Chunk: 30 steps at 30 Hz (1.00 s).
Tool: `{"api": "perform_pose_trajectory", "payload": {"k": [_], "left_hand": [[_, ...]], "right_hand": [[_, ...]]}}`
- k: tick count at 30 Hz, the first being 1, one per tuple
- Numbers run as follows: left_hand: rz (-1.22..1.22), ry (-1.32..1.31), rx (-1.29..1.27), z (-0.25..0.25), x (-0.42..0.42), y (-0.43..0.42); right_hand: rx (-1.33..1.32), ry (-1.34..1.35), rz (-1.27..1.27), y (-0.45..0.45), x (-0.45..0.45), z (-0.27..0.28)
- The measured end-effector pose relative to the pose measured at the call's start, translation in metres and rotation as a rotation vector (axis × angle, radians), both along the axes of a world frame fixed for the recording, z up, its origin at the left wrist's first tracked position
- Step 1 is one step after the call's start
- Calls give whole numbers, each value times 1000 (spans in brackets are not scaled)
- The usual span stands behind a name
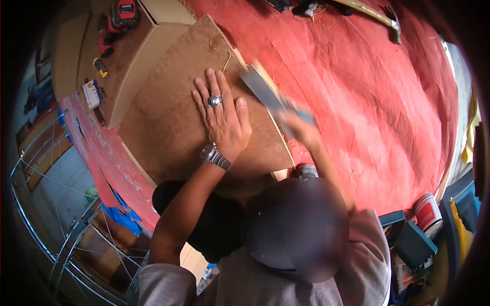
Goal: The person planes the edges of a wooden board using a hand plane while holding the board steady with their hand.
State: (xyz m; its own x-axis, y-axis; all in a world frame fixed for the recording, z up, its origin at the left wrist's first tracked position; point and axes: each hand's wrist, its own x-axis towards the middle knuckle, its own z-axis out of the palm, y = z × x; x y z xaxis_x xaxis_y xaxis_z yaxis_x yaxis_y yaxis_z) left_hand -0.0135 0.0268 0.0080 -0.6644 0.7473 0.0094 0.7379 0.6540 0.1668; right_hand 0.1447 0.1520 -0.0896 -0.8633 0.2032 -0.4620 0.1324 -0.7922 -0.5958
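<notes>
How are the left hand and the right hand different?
The left hand lies flat on the brown, wood-like board, while the right hand curls around a grey, flat-bladed tool with a blue-green handle. The left hand looks clear and wears a shiny silver ring; the right hand is blurry, and no ring shows. Both are bare, without gloves.
</notes>
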Motion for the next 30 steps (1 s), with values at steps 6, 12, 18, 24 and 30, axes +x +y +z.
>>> {"api": "perform_pose_trajectory", "payload": {"k": [6, 12, 18, 24, 30], "left_hand": [[-10, 11, 7, 3, 0, 0], [11, -17, 2, 3, -2, 0], [-5, 20, -6, 2, -2, 1], [-11, 33, -11, 2, -1, 3], [2, 21, -19, 3, -2, 3]], "right_hand": [[143, 137, 87, 40, -60, 19], [95, -101, 156, 3, 83, 33], [108, 101, 152, 42, -47, 21], [133, 15, 69, 16, 5, 13], [104, -71, 90, -2, 83, 26]]}}
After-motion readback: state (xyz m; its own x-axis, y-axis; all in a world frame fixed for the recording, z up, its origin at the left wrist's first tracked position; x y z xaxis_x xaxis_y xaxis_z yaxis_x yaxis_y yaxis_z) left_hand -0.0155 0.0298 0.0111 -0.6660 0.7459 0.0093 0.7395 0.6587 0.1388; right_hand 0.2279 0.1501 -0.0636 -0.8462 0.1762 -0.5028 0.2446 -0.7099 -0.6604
